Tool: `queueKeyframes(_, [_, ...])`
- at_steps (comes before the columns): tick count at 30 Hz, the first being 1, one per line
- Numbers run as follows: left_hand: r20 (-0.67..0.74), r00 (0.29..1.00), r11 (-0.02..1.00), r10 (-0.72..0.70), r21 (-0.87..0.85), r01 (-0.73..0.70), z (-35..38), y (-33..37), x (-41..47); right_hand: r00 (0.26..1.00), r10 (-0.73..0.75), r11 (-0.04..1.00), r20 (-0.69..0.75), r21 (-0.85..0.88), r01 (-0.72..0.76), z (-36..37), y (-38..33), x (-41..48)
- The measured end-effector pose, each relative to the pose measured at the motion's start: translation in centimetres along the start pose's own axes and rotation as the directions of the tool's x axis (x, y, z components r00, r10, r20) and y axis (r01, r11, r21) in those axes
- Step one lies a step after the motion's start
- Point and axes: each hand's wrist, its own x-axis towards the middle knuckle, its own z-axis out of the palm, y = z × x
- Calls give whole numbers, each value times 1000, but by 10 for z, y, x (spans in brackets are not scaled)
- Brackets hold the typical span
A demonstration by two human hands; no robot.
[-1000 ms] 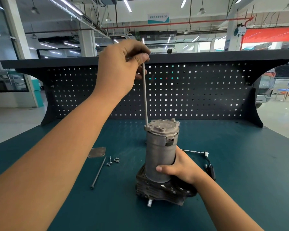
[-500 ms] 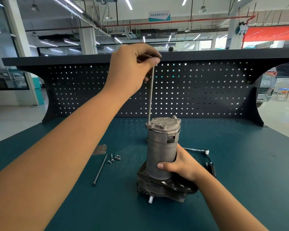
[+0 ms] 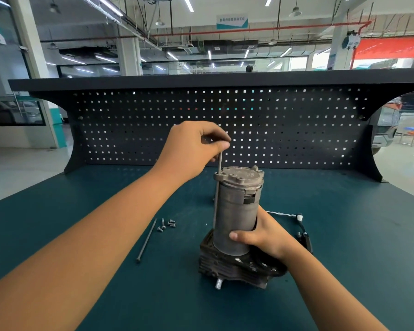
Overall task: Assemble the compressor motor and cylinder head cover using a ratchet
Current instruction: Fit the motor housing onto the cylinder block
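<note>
A grey cylindrical compressor motor (image 3: 236, 218) stands upright on a dark finned compressor body (image 3: 227, 265) in the middle of the bench. Its end cap (image 3: 240, 175) has bolt holes around the rim. My left hand (image 3: 191, 149) pinches the top of a long thin bolt (image 3: 217, 187) that runs down through a hole at the cap's left edge and along the motor's side. My right hand (image 3: 261, 235) grips the lower part of the motor from the right. No ratchet is in view.
On the teal bench top (image 3: 81, 223), left of the motor, lie a second long bolt (image 3: 146, 240) and several small screws (image 3: 166, 225). A cable with connectors (image 3: 301, 225) lies to the right. A dark pegboard (image 3: 273, 127) closes the back.
My left hand has come down with the long bolt, which now sits much deeper through the cap and alongside the motor. My right hand keeps its hold on the motor.
</note>
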Motion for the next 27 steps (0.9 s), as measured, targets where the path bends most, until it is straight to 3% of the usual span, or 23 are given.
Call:
queueKeyframes(9, [62, 998, 992, 28, 125, -35, 2, -10, -19, 1000, -14, 1000, 6, 14, 14, 2, -2, 0])
queueKeyframes(16, [61, 995, 996, 73, 40, -76, 7, -20, -28, 1000, -13, 999, 10, 29, 12, 1, -2, 0])
queueKeyframes(19, [-25, 1000, 991, -6, -131, 2, 10, -31, -40, 1000, -10, 1000, 7, 29, 9, 2, -2, 0])
queueKeyframes(22, [-54, 979, 935, -197, -310, 172, 16, -51, -64, 1000, -5, 1000, 8, 30, 5, 2, -1, -1])
queueKeyframes(25, [150, 925, 913, -348, -168, 371, 32, -74, -89, 1000, -11, 999, 9, 34, 11, 3, -1, -1])
queueKeyframes(27, [211, 897, 898, -389, -133, 420, 43, -82, -100, 1000, -17, 999, 7, 38, 16, 3, -1, -1])
